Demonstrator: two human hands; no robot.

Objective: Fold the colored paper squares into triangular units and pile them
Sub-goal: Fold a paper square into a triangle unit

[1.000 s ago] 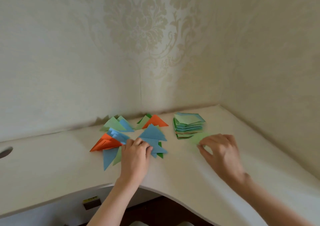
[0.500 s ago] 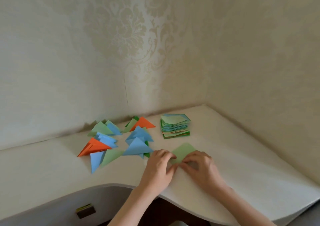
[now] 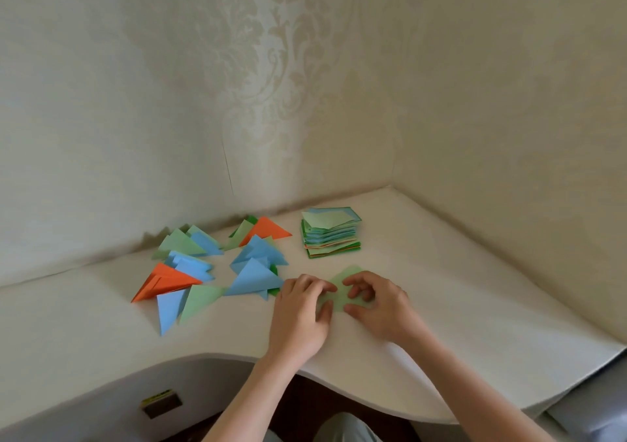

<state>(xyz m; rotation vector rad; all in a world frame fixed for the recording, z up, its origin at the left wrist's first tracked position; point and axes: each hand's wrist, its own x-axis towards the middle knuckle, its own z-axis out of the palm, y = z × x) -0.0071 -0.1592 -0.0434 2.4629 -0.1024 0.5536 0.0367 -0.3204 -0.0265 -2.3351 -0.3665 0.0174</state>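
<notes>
Soft daylight, slight wide-angle blur

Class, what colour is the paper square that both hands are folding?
Light green paper square, seen in the head view, the only one.

Two walls (image 3: 237, 85) meet in a corner straight beyond the spot where the grip is made, both papered in pale cream with a faint damask scroll pattern. A thin vertical seam (image 3: 228, 166) runs down the paper up and to the left of that spot. A white desk (image 3: 458, 306) fills the corner, and its top spreads under and around the grip. Its near edge curves inward below it. Down and to the left, a small dark label (image 3: 162, 403) sits on the desk's front panel. Soft, even light falls on the walls, leaving short shadows along the back edge.
</notes>
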